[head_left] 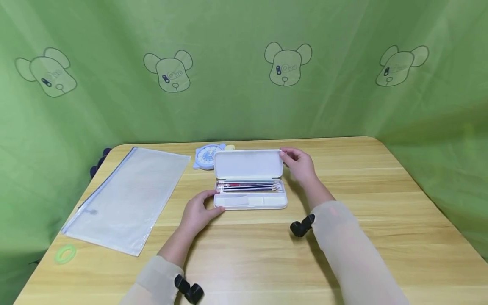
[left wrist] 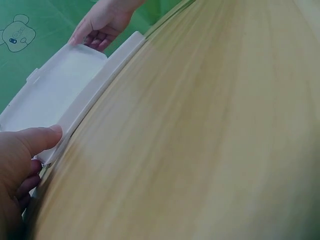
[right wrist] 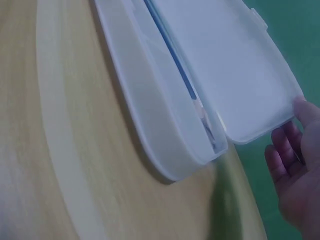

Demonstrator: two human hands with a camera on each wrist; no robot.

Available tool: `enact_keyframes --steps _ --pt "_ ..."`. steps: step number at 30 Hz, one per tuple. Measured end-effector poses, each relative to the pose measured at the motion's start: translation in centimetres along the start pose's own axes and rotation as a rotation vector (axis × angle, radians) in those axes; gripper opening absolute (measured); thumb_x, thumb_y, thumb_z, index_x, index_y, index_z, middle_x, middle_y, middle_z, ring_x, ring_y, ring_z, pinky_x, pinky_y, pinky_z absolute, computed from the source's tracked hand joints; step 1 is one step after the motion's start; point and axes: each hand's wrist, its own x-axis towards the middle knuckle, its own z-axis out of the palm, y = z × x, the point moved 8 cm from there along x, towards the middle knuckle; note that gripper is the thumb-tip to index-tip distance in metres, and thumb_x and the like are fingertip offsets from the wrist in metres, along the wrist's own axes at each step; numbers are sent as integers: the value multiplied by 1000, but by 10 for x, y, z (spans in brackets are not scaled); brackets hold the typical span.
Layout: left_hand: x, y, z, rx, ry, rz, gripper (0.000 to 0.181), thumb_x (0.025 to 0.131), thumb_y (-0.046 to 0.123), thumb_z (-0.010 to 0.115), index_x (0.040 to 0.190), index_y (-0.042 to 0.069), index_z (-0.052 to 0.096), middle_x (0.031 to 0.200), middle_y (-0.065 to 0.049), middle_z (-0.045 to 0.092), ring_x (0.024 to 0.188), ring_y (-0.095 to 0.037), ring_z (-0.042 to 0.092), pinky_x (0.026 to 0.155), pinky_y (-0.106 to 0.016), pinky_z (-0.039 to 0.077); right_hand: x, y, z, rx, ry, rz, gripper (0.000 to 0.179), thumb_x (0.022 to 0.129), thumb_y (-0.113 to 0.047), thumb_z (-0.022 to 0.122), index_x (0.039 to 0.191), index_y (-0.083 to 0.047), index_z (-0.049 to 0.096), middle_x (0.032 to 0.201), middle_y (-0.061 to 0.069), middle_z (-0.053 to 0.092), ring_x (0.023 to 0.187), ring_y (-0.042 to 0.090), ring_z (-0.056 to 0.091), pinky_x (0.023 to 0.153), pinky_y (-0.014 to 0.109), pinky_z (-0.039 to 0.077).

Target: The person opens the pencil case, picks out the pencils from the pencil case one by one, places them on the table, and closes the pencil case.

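A white pencil case (head_left: 249,201) lies on the table with its lid (head_left: 248,164) raised at the back. Several pencils (head_left: 248,187) lie side by side in its rear part, and a pale flat piece (head_left: 232,201) sits in the front part. My left hand (head_left: 196,212) grips the left end of the case, thumb at the front corner. With thumb and fingers, my right hand (head_left: 301,166) pinches the lid's upper right corner. The right wrist view shows the lid's edge between the thumb and curled fingers of the right hand (right wrist: 300,165).
Left of the case lies a clear zip pouch (head_left: 129,199) with a blue edge. Behind the case is a blue toy clock (head_left: 207,156), partly hidden by the lid. A green ring (head_left: 65,254) rests near the table's left edge. A green curtain (head_left: 228,114) hangs around the table (head_left: 381,237).
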Motion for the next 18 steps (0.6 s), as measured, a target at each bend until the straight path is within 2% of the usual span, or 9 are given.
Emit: enact_keyframes --steps 4,9,13,18 --pt "0 0 0 -4 1 7 57 78 24 81 128 5 61 132 -14 63 129 -32 54 114 -47 40 -9 -13 -9 -49 17 -74 42 95 -31 64 131 -8 60 109 4 60 95 11 55 88 24 51" --pt "0 1 0 -4 -4 14 57 78 24 81 128 5 61 132 -15 63 130 -33 53 115 -47 39 -26 -25 -18 -92 34 -154 39 94 -25 66 126 -4 61 105 6 60 92 11 53 80 17 48" --pt "0 2 -1 -4 -4 10 58 78 25 81 129 4 60 133 -15 62 131 -33 52 115 -47 38 -42 -28 -6 -204 -75 -213 30 94 -20 65 119 -3 64 103 11 65 90 17 57 79 20 51" --pt "-1 2 0 -15 -6 13 57 78 24 81 128 4 61 132 -15 63 131 -33 53 115 -47 38 -54 -26 20 -357 -256 -265 28 93 -16 66 117 -4 67 105 13 69 95 25 62 84 36 54"
